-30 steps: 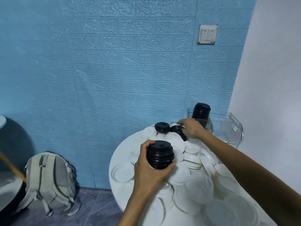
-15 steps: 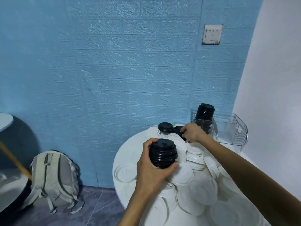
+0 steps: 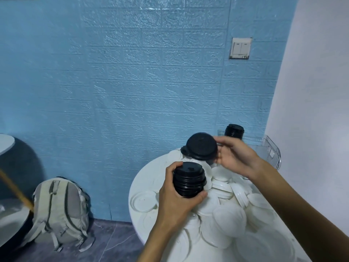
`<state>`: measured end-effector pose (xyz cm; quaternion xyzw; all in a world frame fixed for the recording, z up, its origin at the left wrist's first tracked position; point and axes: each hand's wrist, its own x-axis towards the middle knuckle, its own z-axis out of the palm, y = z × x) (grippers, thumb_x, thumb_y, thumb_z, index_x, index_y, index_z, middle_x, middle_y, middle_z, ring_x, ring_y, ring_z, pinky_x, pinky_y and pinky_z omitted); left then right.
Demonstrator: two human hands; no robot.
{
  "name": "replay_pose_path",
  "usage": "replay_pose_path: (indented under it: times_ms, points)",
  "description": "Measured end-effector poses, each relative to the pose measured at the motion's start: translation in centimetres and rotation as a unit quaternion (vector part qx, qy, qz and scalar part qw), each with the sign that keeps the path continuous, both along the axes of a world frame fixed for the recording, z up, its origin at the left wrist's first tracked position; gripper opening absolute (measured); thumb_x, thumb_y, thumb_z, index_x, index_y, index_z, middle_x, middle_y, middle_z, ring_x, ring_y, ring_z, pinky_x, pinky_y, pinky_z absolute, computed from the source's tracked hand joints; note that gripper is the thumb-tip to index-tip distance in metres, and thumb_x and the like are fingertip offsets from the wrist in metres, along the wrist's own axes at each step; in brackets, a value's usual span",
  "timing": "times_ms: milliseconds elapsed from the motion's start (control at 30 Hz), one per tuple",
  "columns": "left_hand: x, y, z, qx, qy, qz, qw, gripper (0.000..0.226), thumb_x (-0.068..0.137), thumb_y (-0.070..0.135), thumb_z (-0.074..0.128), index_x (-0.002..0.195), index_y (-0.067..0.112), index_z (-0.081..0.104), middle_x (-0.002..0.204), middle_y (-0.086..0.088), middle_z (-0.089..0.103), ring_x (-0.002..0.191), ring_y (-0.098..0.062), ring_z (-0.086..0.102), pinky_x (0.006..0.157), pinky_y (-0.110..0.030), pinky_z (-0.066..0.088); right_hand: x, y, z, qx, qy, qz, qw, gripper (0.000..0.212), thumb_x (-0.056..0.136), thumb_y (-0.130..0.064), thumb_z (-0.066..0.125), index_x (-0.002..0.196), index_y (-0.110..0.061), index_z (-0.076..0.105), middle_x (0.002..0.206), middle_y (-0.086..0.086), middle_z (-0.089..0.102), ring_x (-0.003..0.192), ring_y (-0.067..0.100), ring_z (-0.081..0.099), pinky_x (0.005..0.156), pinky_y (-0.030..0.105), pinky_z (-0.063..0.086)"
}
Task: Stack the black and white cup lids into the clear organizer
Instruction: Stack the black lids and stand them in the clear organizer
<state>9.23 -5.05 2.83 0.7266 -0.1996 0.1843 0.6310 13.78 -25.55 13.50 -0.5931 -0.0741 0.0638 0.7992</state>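
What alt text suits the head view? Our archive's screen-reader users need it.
A person's left hand grips a stack of black plastic cup lids while the right hand holds a single black lid above a round white table littered with white lids. Behind stands a clear organizer holding black lids, against a blue wall.

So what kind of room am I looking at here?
Probably a plain room in a home or small shop, not a kitchen: a blue brick-pattern wall with a light switch, a backpack on the floor, and a round white table heaped with cup lids.
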Motion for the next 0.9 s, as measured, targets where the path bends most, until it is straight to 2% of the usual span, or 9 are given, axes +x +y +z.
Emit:
replay_pose_path:
  times_ms: [67, 133, 300, 400, 467, 567, 667, 800, 900]
  points:
    - [-0.4, -0.2, 0.0, 0.001, -0.006, 0.001, 1.0, 0.089, 0.06, 0.022, 0.099, 0.124, 0.052, 0.045, 0.112, 0.019, 0.071, 0.1, -0.006, 0.07, 0.087, -0.025, 0.056, -1.1, 1.0, -1.3, -0.011, 0.013, 0.026, 1.0, 0.035, 0.095, -0.015, 0.057, 0.124, 0.001, 0.064, 0.101, 0.012, 0.067, 0.087, 0.022, 0.06, 0.075, 0.031, 0.052]
    - [-0.7, -0.4, 0.0, 0.006, -0.011, 0.009, 1.0, 0.091, 0.058, 0.026, 0.099, 0.122, 0.056, 0.043, 0.112, 0.023, 0.069, 0.1, -0.002, 0.069, 0.084, -0.018, 0.053, -1.9, 2.1, -2.3, -0.012, -0.003, 0.017, 1.0, 0.029, 0.1, -0.009, 0.052, 0.123, -0.002, 0.067, 0.116, 0.014, 0.071, 0.099, 0.024, 0.064, 0.086, 0.034, 0.051]
    - [-1.1, -0.8, 0.0, 0.014, -0.003, 0.015, 1.0, 0.09, 0.057, 0.029, 0.098, 0.12, 0.059, 0.041, 0.107, 0.025, 0.069, 0.094, -0.001, 0.07, 0.08, -0.02, 0.054, -3.0, 3.5, -3.1, -0.128, -0.059, -0.063, 0.988, 0.032, 0.109, -0.022, 0.042, 0.118, -0.014, 0.072, 0.117, 0.006, 0.075, 0.108, 0.02, 0.067, 0.093, 0.037, 0.051]
    - [-1.4, -1.1, 0.2, 0.021, -0.005, 0.015, 1.0, 0.093, 0.057, 0.032, 0.097, 0.122, 0.062, 0.038, 0.107, 0.024, 0.069, 0.096, -0.001, 0.069, 0.081, -0.019, 0.054, -3.4, 4.3, -3.2, -0.229, -0.093, -0.098, 0.964, 0.031, 0.106, -0.036, 0.05, 0.114, -0.018, 0.074, 0.114, 0.005, 0.076, 0.114, 0.021, 0.069, 0.103, 0.041, 0.049]
    - [-1.6, -1.3, 0.3, 0.019, 0.002, 0.016, 1.0, 0.097, 0.057, 0.033, 0.097, 0.125, 0.061, 0.033, 0.105, 0.021, 0.071, 0.094, -0.001, 0.07, 0.081, -0.021, 0.054, -3.7, 4.8, -3.0, -0.241, -0.088, -0.099, 0.961, 0.03, 0.103, -0.038, 0.055, 0.109, -0.017, 0.075, 0.11, 0.003, 0.077, 0.109, 0.017, 0.07, 0.102, 0.035, 0.05]
    - [-2.0, -1.5, 0.5, 0.005, 0.016, 0.009, 1.0, 0.114, 0.058, 0.029, 0.098, 0.135, 0.062, 0.021, 0.104, 0.016, 0.07, 0.091, -0.002, 0.071, 0.082, -0.025, 0.056, -4.0, 5.4, -2.8, -0.228, -0.068, -0.09, 0.967, 0.024, 0.101, -0.029, 0.059, 0.105, -0.011, 0.075, 0.103, 0.004, 0.077, 0.097, 0.011, 0.069, 0.088, 0.025, 0.048]
    - [-2.2, -1.5, 0.6, 0.003, 0.008, -0.002, 1.0, 0.127, 0.059, 0.027, 0.099, 0.141, 0.069, 0.012, 0.112, 0.019, 0.066, 0.099, 0.0, 0.069, 0.088, -0.022, 0.055, -4.0, 5.8, -3.0, -0.196, -0.057, -0.071, 0.976, 0.014, 0.1, -0.018, 0.06, 0.102, -0.01, 0.071, 0.096, 0.008, 0.07, 0.094, 0.015, 0.063, 0.087, 0.026, 0.046]
    - [-2.3, -1.5, 0.9, 0.015, -0.04, 0.006, 0.999, 0.108, 0.06, 0.023, 0.098, 0.138, 0.065, 0.035, 0.132, 0.022, 0.063, 0.121, -0.003, 0.062, 0.103, -0.03, 0.052, -4.1, 5.6, -2.9, -0.163, -0.044, -0.044, 0.985, 0.013, 0.1, -0.013, 0.056, 0.102, -0.013, 0.069, 0.096, 0.009, 0.068, 0.095, 0.02, 0.061, 0.092, 0.035, 0.045]
    - [-2.1, -1.8, 1.1, 0.003, -0.048, 0.004, 0.999, 0.095, 0.06, 0.017, 0.098, 0.131, 0.055, 0.048, 0.131, 0.022, 0.063, 0.12, -0.008, 0.063, 0.101, -0.034, 0.053, -4.2, 5.4, -3.0, -0.152, -0.05, -0.036, 0.986, 0.019, 0.101, -0.008, 0.052, 0.097, -0.014, 0.07, 0.092, 0.004, 0.07, 0.092, 0.016, 0.064, 0.091, 0.032, 0.049]
